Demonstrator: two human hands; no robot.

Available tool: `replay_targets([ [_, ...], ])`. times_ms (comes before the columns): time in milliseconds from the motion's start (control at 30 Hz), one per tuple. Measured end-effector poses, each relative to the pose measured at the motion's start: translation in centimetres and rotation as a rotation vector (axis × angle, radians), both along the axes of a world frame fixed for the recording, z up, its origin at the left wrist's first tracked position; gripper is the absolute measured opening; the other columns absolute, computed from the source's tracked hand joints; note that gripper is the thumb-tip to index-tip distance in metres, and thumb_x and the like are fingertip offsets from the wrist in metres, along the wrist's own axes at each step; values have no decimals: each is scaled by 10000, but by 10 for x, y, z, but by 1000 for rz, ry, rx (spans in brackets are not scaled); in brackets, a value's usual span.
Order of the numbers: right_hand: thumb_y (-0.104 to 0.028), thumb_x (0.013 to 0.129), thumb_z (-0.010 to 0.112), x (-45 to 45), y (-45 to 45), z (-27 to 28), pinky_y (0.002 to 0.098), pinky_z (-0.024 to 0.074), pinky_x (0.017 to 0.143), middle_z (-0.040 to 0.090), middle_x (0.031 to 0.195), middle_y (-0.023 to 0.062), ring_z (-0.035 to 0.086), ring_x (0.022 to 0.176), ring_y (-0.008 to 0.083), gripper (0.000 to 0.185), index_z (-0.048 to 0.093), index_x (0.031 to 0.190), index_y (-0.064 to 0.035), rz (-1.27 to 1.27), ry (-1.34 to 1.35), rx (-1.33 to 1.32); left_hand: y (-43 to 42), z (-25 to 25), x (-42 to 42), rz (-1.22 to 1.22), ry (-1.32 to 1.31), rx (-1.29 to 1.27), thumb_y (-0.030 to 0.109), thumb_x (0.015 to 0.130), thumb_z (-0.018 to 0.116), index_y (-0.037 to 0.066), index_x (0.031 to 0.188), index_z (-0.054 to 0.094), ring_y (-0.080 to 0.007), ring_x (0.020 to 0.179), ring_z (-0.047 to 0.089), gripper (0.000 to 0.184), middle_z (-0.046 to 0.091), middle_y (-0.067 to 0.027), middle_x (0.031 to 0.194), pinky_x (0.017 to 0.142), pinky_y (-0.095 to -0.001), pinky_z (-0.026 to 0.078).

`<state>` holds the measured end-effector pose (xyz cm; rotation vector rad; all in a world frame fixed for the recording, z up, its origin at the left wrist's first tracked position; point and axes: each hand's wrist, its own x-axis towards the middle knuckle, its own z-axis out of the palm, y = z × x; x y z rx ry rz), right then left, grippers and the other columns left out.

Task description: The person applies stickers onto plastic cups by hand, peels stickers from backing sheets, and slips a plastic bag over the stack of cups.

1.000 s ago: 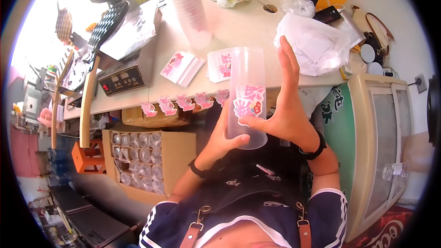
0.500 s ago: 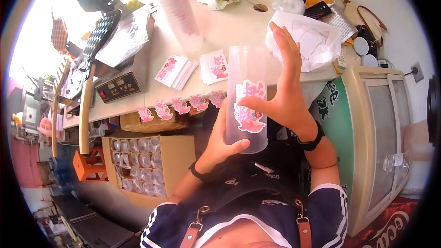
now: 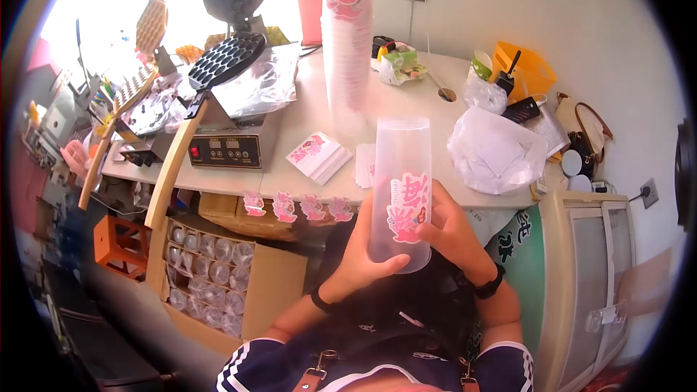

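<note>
A tall frosted plastic cup (image 3: 403,145) stands nearly upright in front of my chest. My left hand (image 3: 361,255) is wrapped round its lower left side, thumb across the front near one end. On the cup's front sits a pink and white sticker (image 3: 410,207) with lettering and a cartoon figure. My right hand (image 3: 459,236) closes on the cup's right side, its thumb pressing the sticker's lower right edge; its other fingers are partly hidden behind the cup. Several similar stickers (image 3: 284,207) hang along the counter's front edge, left of my hands.
Behind the cup, the counter (image 3: 305,112) bears a sticker stack (image 3: 319,157), a tall column of cups (image 3: 347,58) and a white plastic bag (image 3: 497,149). A waffle iron (image 3: 229,62) with a wooden handle (image 3: 174,167) stands left. Below is a carton of cups (image 3: 272,287); a freezer (image 3: 581,268) stands right.
My right hand has come down from spread fingers to a grip on the cup's side, thumb still on the sticker. The head view has tilted up, showing more wall.
</note>
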<state>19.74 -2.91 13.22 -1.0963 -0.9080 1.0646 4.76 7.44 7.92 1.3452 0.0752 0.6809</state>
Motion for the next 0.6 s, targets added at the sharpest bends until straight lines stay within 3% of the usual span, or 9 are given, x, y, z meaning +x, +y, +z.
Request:
replay_targets([
  [133,-173,748,825,-24,15,14,355,438,1014,502,1359,155,511,1235,205,976,206,1488,-24,-72,-158,18,9,1,-4,20,23,69,286,712,814,23,1538,132,-270,1396,348,1103,348,-181,1498,1108,-400,320],
  [200,-186,719,840,-36,25,21,349,465,979,535,1281,140,519,1213,195,927,274,1436,-23,-155,-361,13,12,2,-7,15,32,59,266,697,831,35,1548,80,-278,1417,319,1158,318,-181,1519,1122,-396,302],
  [300,-172,685,859,-23,51,49,339,471,952,521,1210,114,532,1146,179,848,339,1341,-36,-249,-455,52,20,2,-12,65,26,127,213,707,826,82,1557,-5,-283,1427,288,1196,222,-152,1551,1140,-447,269],
  [367,-175,743,840,-10,81,102,326,460,942,528,1144,99,540,1054,167,708,385,1260,-9,-493,-510,411,27,1,-15,154,-1,173,241,745,804,133,1561,-83,-339,1473,198,1210,63,-158,1615,1150,-509,239],
  [433,-185,825,786,17,119,172,311,472,904,521,1159,97,533,1050,138,600,393,1235,5,-638,-693,786,36,-5,-22,135,-3,112,240,765,780,152,1563,-92,-356,1479,179,1185,16,-153,1624,1150,-528,230],
  [467,-262,891,716,33,141,204,311,496,878,566,1159,84,579,1026,161,649,361,1370,-6,-823,-806,805,40,-9,-25,117,3,52,238,785,757,171,1564,-100,-374,1485,159,1160,-31,-149,1633,1150,-548,220],
  [500,-269,811,787,36,160,239,375,531,941,513,1207,230,544,1178,300,892,198,1402,49,-472,-618,1024,41,-12,-28,145,-8,30,187,815,716,150,1572,-44,-361,1466,223,1074,29,-153,1627,1140,-515,260],
  [533,-300,834,771,43,180,265,395,563,899,516,1198,245,558,1166,290,818,241,1348,53,-644,-766,976,42,-12,-30,145,-6,29,187,815,716,150,1572,-44,-361,1466,223,1074,29,-153,1627,1140,-515,260],
  [600,-239,843,766,29,208,294,410,584,860,512,1206,250,575,1134,313,788,234,1347,49,-787,-869,788,44,-13,-37,201,31,-65,132,829,683,135,1576,16,-350,1436,297,1001,77,-157,1620,1116,-472,314],
])
